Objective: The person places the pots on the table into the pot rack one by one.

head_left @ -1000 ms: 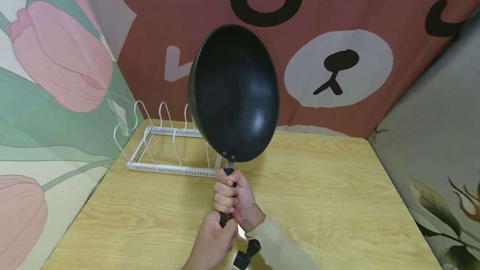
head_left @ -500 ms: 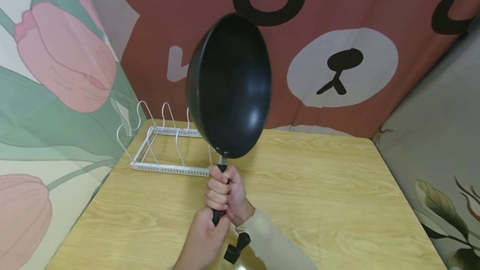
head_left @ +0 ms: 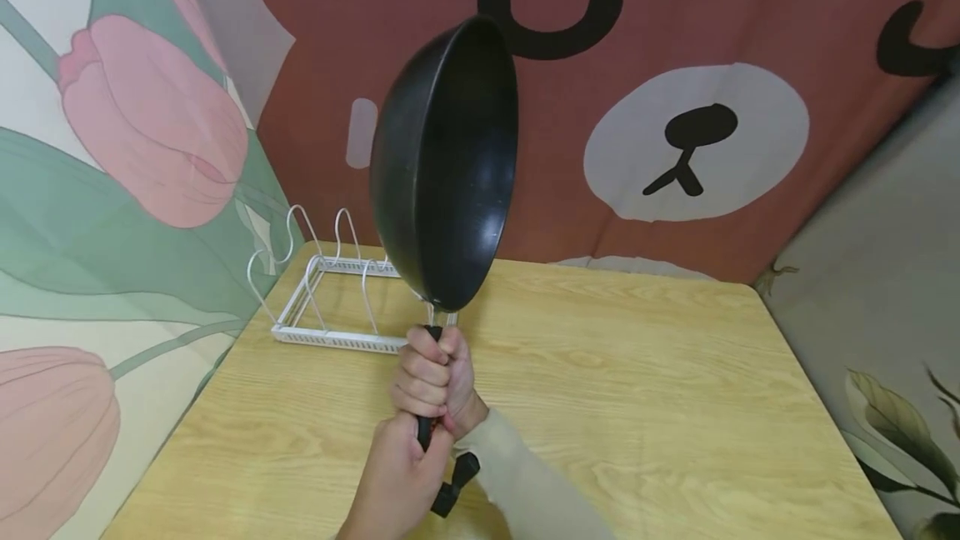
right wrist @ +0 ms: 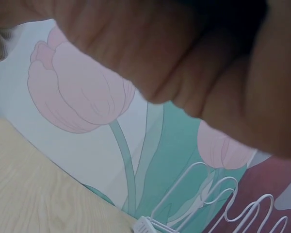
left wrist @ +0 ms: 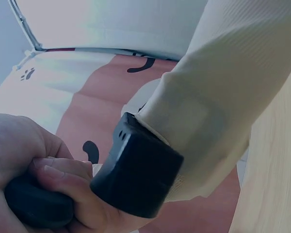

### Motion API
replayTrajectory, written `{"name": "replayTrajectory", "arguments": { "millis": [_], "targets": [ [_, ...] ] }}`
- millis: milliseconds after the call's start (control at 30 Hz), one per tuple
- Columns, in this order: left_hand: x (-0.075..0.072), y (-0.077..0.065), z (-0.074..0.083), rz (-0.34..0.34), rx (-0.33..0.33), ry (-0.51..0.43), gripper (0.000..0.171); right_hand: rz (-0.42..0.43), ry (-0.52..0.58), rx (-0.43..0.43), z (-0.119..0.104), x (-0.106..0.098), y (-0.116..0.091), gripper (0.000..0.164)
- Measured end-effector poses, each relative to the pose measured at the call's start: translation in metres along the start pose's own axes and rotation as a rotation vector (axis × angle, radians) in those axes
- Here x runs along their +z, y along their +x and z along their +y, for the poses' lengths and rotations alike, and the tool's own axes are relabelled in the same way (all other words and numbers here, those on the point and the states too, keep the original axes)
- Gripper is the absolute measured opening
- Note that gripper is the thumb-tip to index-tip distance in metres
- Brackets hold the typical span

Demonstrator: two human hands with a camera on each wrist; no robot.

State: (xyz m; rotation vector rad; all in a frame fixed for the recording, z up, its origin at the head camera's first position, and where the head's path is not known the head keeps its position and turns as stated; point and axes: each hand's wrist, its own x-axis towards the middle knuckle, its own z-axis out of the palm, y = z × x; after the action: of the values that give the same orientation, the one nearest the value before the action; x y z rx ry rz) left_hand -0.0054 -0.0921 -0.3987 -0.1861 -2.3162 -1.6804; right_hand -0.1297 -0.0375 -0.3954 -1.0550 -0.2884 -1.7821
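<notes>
A deep black wok [head_left: 468, 165] is held upright above the table, its hollow turned to the right and its outer wall showing on the left. My right hand [head_left: 435, 373] grips the black handle [head_left: 425, 432] just below the pan, fingers curled round it. Under it, my left hand [head_left: 401, 465] holds the lower part of the handle, thumb along it. The left wrist view shows the dark rounded handle end [left wrist: 39, 204] between the hands. Blurred curled fingers [right wrist: 184, 73] fill the top of the right wrist view.
A white wire rack [head_left: 341, 342] with several upright loops stands on the wooden table [head_left: 637, 407] at the back left, partly hidden by the wok and right hand. Printed cloths [head_left: 675, 215] hang behind and beside the table. A black wrist device [head_left: 455, 486] sits at my right wrist.
The wok has turned about its handle, so its opening looks narrower and more of its outer wall shows. Both hands have shifted slightly left in view, still gripping the handle.
</notes>
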Motion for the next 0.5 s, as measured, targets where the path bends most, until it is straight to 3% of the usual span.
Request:
{"name": "replayTrajectory", "arguments": {
  "millis": [300,500],
  "targets": [
    [-0.010,-0.002,0.001,0.023,0.001,0.082,0.033,-0.097,0.041,0.021,0.005,-0.010,0.012,0.032],
    [-0.021,-0.002,0.003,0.077,0.051,0.173,0.041,-0.145,0.070,0.036,0.011,-0.018,0.025,0.031]
  ]
}}
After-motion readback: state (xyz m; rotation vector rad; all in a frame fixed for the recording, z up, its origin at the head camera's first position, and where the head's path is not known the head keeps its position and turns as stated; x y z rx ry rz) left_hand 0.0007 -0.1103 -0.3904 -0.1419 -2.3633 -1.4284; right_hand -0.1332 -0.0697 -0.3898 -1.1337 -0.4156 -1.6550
